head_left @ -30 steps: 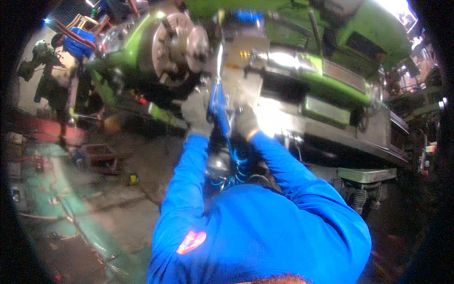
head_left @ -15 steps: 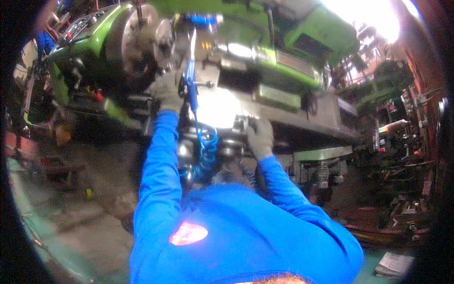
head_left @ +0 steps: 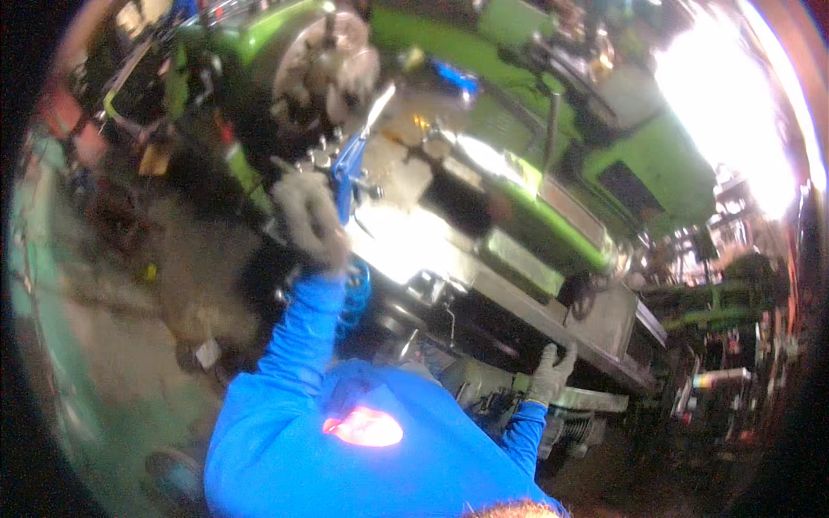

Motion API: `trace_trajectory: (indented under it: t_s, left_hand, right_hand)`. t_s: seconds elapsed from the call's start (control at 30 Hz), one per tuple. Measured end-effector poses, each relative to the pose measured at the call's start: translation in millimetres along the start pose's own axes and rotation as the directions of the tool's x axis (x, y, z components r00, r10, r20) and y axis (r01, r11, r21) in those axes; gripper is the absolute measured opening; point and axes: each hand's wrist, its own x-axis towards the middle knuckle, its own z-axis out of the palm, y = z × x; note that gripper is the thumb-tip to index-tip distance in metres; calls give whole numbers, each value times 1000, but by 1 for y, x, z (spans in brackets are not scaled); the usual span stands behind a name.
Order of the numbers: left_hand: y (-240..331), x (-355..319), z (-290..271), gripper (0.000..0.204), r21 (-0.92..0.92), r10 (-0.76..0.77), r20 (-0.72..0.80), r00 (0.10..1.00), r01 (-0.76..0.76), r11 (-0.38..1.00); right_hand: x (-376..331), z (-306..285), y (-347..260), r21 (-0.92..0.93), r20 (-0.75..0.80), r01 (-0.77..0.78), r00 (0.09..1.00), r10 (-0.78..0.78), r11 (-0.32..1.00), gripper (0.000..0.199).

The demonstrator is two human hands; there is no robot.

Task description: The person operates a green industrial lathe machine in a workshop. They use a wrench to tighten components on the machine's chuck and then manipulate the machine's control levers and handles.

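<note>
Nearest the camera: blue sleeves and the chest of a blue shirt with a red patch (head_left: 363,426) fill the lower middle of the view.

Right hand (head_left: 549,373), grey work glove, low and right of centre. It rests against the near edge of the lathe's lower bed (head_left: 596,399), fingers spread upward and flat; not closed round anything I can make out. Reads as a bracing contact rather than a grip.

Left hand (head_left: 306,216), also gloved, raised on an outstretched arm, left of centre and farther out than the right. Fingers curled round the lower end of a blue air gun (head_left: 350,168). Blur is heavy here, so the exact finger placement cannot be told. A coiled blue hose (head_left: 354,293) hangs just beside the left forearm, below the tool.

Key relation: the air gun's long axis runs from the left hand up and to the right, its thin metal nozzle (head_left: 378,102) pointing far-right toward the carriage area. The left hand holds the tool; the right is well apart from it, down at the bed.

Farther out: the round grey chuck (head_left: 326,65) sits up and left of the nozzle tip, near but not touching. Behind it, the green headstock (head_left: 259,34) and green machine body (head_left: 656,164) extend right into strong glare.
</note>
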Motion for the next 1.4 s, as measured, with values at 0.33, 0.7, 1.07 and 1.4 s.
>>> trace_trajectory:
  t_s: [0.33, 0.7, 1.07, 1.4]
  left_hand:
    - [99, -120, 113, 25, 63, -426, 557, 712, 476, 877]
    - [-150, -97, 250, 25, -301, -747, 222, 627, 772, 559]
    - [-139, -29, 275, 35, -242, -927, 290, 238, 955, 170]
    - [-129, -17, 264, 43, -303, -935, 339, 107, 953, -1]
  right_hand:
    - [231, 57, -145, -102, 16, 562, 826, -564, 820, 60]
    - [248, 139, -204, -493, 308, 498, 867, -392, 713, 56]
    - [277, 159, -158, -591, 276, 554, 822, -499, 586, 48]
    - [264, 160, -184, -640, 279, 417, 909, -311, 645, 51]
